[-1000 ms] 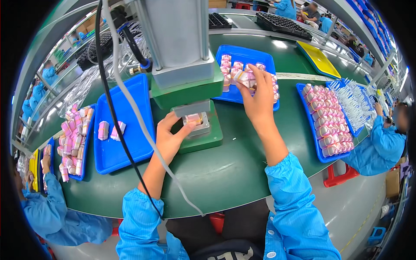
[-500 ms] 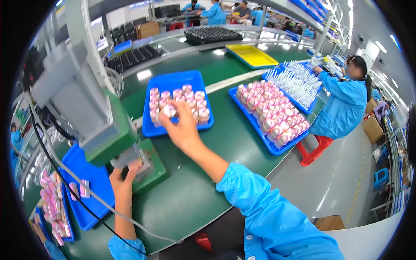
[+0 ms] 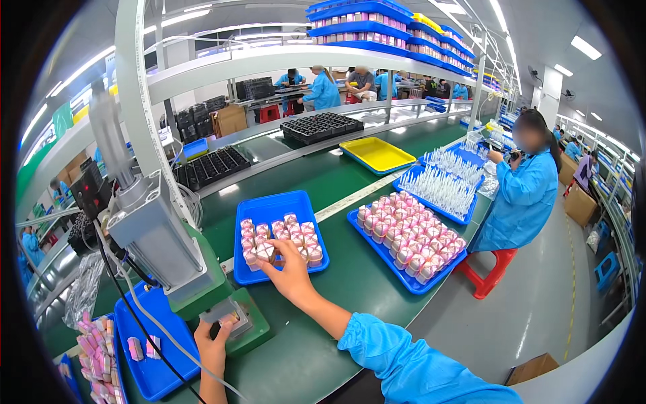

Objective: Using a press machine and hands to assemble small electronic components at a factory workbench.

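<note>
My right hand [image 3: 289,273] reaches over a blue tray [image 3: 319,254] and pinches a pink-and-white block [image 3: 266,252] between thumb and fingers. That block is at the tray's near left, beside rows of similar blocks [image 3: 293,225]. At the green-and-grey bench press [image 3: 161,236], my left hand [image 3: 214,347] has its thumb and fingers closed by the metal fixture [image 3: 225,311]. What those fingertips grip, if anything, is too small and partly hidden to name.
Left of the press, a blue tray [image 3: 145,370] holds a few pink-and-white pieces, next to a heap of them [image 3: 97,350]. A filled block tray [image 3: 414,286] lies right. Beyond are white sticks [image 3: 441,192], a yellow tray [image 3: 377,153] and a seated co-worker [image 3: 521,195]. Cables hang near my left hand.
The view has tilted upward, so the bench sits lower in it. My right hand has lowered the block toward the tray's near-left corner. My left hand stays at the fixture.
</note>
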A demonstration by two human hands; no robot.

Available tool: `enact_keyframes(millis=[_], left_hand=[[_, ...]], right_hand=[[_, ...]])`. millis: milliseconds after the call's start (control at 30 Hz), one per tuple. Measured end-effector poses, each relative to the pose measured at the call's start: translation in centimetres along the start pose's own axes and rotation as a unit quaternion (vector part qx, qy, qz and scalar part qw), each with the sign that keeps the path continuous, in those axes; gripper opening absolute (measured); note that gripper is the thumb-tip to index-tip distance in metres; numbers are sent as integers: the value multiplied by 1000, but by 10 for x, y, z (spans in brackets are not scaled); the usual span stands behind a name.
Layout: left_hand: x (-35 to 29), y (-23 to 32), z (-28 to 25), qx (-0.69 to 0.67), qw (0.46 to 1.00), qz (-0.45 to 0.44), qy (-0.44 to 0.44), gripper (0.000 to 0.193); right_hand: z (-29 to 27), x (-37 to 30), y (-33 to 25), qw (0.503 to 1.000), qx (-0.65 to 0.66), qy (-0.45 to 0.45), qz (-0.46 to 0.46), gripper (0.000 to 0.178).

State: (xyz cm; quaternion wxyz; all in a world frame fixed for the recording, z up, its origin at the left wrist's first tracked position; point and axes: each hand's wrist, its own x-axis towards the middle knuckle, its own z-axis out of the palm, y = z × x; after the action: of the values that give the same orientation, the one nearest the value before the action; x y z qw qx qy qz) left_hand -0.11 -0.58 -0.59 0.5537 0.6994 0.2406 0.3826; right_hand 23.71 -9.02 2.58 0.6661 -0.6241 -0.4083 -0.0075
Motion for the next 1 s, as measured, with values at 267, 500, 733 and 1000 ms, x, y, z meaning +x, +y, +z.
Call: enact_keyframes(millis=[267,500,733,1000], left_hand=[[2,-3,1,25,1000,-4,0,32],[-1,7,6,16,1000,-15,14,24],[-1,8,8,-7,1000,-19,12,25],[-1,9,5,-8,1000,-23,12,25]], right_hand=[[-2,-1,5,1000,9,4,-17,47],[1,-1,7,999,-6,2,-33,49],[0,-1,7,1000,-2,1,-27,50],[2,-3,2,1000,14,-18,19,54]])
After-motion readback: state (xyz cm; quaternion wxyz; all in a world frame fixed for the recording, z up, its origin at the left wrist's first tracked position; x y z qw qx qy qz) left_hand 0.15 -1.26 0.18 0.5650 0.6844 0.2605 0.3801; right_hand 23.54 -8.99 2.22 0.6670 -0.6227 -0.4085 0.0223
